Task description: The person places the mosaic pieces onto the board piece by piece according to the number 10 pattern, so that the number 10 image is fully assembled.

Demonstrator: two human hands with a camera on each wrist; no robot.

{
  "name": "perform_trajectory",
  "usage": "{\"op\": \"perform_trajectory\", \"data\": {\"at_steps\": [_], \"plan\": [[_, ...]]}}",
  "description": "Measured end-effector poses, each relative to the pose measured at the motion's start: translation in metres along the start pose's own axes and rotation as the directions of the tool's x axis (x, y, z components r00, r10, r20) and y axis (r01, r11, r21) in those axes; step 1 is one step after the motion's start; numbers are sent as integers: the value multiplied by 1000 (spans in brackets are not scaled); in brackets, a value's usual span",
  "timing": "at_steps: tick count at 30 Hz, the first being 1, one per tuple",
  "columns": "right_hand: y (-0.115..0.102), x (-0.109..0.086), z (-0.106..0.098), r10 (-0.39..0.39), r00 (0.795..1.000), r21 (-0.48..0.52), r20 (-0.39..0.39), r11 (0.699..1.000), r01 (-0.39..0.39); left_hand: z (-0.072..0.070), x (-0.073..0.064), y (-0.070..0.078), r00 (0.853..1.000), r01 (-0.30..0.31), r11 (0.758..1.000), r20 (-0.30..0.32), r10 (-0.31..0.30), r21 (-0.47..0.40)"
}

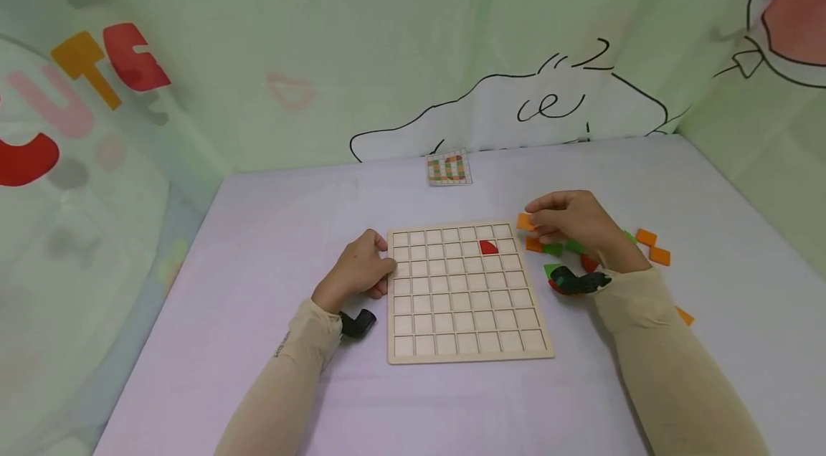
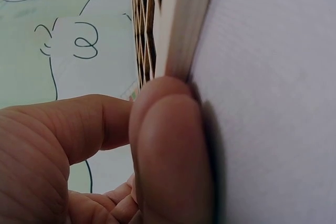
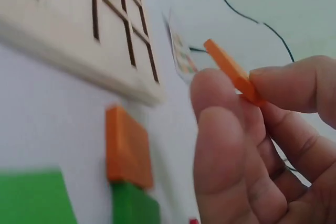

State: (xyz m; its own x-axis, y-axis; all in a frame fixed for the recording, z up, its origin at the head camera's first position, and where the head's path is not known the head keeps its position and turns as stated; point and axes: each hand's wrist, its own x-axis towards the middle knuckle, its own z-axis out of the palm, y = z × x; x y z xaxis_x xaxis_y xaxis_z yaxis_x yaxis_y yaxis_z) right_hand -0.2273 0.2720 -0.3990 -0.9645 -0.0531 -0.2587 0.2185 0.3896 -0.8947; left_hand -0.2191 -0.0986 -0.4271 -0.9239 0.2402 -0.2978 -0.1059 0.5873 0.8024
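Observation:
A square wooden grid board [image 1: 471,359] lies flat, with one red quarter-round tile [image 1: 488,247] in a cell near its upper right. My left hand [image 1: 358,266] holds the board by its left edge; in the left wrist view its fingertips [image 2: 170,145] touch the board's side [image 2: 181,30]. Just beyond the board's upper right corner, my right hand [image 1: 568,221] pinches an orange square tile [image 3: 228,69] between thumb and finger, raised off the table. Below it lie another orange tile [image 3: 127,145] and green tiles [image 3: 37,198].
Loose tiles are scattered right of the board, among them orange tiles [image 1: 660,256], a red one [image 1: 589,264] and green ones, some partly hidden by my right hand and wrist camera [image 1: 577,281]. A small card [image 1: 449,168] with a coloured grid pattern stands behind the board.

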Motion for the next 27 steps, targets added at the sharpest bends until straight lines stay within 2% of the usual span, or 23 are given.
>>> {"op": "perform_trajectory", "data": {"at_steps": [6, 19, 27], "plan": [[-3, 2, 15, 3, 1000, 88, 28, 996, -6, 1, 2, -2, 1000, 4, 1000, 2, -4, -10], [-7, 10, 43, -22, 993, 154, 114, 988, 5, -3, 4, -3, 1000, 2, 1000, 16, -1, -19], [-13, 11, 58, -19, 992, 88, 125, 996, 8, -2, 4, -3, 1000, -2, 1000, 24, 2, -22]]}}
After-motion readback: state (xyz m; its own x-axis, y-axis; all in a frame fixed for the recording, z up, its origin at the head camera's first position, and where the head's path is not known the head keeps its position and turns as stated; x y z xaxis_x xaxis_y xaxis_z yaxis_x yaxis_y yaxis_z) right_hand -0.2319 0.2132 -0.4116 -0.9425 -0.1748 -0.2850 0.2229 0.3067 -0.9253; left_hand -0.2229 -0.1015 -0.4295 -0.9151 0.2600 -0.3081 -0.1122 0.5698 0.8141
